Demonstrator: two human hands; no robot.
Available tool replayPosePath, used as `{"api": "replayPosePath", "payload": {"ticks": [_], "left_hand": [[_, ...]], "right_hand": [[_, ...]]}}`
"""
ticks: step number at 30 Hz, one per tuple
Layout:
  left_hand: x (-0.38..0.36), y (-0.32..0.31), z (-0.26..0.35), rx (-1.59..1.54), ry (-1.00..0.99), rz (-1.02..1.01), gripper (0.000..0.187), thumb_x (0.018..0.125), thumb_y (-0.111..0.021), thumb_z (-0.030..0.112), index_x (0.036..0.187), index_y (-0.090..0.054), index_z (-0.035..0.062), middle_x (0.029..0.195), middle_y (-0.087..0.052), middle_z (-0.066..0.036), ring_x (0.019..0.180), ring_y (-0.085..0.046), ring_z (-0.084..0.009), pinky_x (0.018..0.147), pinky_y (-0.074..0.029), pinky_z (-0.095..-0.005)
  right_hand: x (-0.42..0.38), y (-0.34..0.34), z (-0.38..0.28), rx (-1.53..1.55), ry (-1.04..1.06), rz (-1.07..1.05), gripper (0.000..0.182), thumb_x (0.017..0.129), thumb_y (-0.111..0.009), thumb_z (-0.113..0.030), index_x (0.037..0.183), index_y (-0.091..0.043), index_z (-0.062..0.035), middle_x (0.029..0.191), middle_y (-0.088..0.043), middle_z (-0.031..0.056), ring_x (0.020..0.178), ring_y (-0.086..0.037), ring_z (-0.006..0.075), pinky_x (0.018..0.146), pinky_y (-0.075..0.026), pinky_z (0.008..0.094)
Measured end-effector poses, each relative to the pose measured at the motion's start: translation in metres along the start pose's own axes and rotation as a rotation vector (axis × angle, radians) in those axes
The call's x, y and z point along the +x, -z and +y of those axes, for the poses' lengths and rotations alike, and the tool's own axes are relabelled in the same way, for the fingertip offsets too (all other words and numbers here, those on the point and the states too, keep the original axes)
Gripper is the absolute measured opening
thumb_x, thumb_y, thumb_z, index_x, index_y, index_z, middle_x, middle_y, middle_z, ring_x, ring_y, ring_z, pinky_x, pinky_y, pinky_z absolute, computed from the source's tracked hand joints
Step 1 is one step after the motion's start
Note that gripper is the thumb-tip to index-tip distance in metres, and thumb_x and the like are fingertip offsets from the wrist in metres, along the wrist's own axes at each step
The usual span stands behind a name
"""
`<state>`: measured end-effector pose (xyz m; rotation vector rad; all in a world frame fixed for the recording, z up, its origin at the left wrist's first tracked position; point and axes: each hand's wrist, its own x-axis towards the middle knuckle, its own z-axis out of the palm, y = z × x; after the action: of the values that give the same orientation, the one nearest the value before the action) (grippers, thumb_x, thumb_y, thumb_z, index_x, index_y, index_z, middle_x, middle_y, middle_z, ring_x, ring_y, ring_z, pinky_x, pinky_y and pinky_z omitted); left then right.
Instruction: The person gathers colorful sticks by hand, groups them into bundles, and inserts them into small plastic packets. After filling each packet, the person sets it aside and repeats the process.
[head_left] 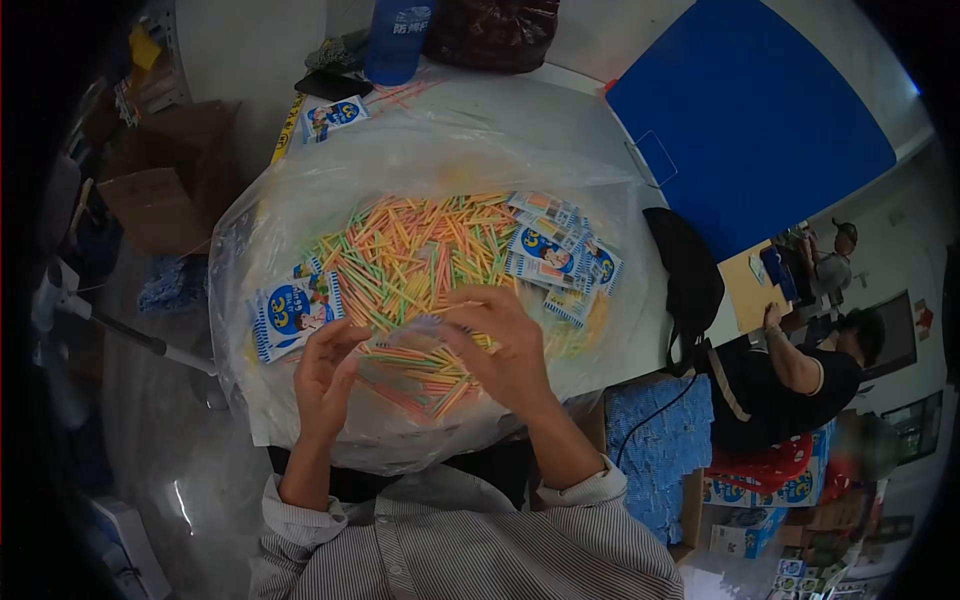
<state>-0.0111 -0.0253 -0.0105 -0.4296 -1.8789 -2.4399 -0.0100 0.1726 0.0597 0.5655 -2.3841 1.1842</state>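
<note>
A large clear plastic bag (480, 160) lies spread on the table, with a heap of thin pink, yellow, orange and green sticks (410, 250) on it. Above the near part of the heap is my right hand (500, 345), fingers curled at a blurred, see-through packet (425, 328). Facing it on the left, my left hand (328, 380) has its thumb and fingers apart, with nothing visible between them. A blue and white packet (295, 312) lies just beyond my left hand. Several similar packets (560, 255) are piled at the heap's right side.
A blue cup (398, 40), a black phone (334, 85) and another packet (335, 118) are at the table's far left. A blue board (750, 120) and a black cap-like item (685, 270) are right. Blue packets fill a box (692, 505). Another person (800, 390) sits right.
</note>
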Motion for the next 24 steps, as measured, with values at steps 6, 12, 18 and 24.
{"api": "replayPosePath", "payload": {"ticks": [6, 12, 18, 24], "left_hand": [[-0.008, 0.000, -0.007, 0.171, 0.008, -0.075, 0.030, 0.078, -0.054, 0.005, 0.107, -0.047, -0.0004, 0.091, -0.057, -0.010, 0.087, -0.055, -0.0170, 0.074, -0.044, -0.0271], [-0.006, 0.000, -0.015, 0.288, -0.033, -0.151, 0.026, 0.076, -0.057, 0.004, 0.101, -0.053, 0.0016, 0.082, -0.060, -0.007, 0.075, -0.058, -0.0135, 0.059, -0.046, -0.0225], [-0.002, -0.005, 0.000, 0.421, 0.031, -0.153, 0.020, 0.075, -0.058, 0.005, 0.095, -0.056, 0.0020, 0.083, -0.060, -0.008, 0.073, -0.058, -0.0134, 0.060, -0.047, -0.0230], [-0.007, -0.005, 0.001, 0.497, -0.051, -0.153, 0.015, 0.076, -0.057, 0.005, 0.090, -0.057, 0.0014, 0.083, -0.059, -0.009, 0.071, -0.058, -0.0168, 0.059, -0.047, -0.0252]], "right_hand": [[0.029, 0.050, 0.093, -0.223, -0.359, 0.423, 0.016, 0.075, -0.060, -0.009, 0.086, -0.055, 0.0011, 0.070, -0.057, 0.0040, 0.061, -0.052, 0.0079, 0.054, -0.042, 0.0201], [0.036, 0.081, 0.169, -0.363, -0.416, 0.553, 0.024, 0.076, -0.059, -0.012, 0.093, -0.050, 0.0021, 0.068, -0.056, 0.0063, 0.059, -0.053, 0.0120, 0.058, -0.043, 0.0217], [0.023, 0.052, 0.094, -0.223, -0.306, 0.305, 0.013, 0.077, -0.057, -0.009, 0.088, -0.055, -0.0020, 0.079, -0.059, 0.0056, 0.068, -0.055, 0.0136, 0.060, -0.044, 0.0238], [0.007, -0.012, 0.055, -0.341, 0.049, -0.342, 0.025, 0.070, -0.057, -0.005, 0.095, -0.054, -0.0049, 0.099, -0.054, 0.0067, 0.086, -0.055, 0.0212, 0.067, -0.046, 0.0304]]}}
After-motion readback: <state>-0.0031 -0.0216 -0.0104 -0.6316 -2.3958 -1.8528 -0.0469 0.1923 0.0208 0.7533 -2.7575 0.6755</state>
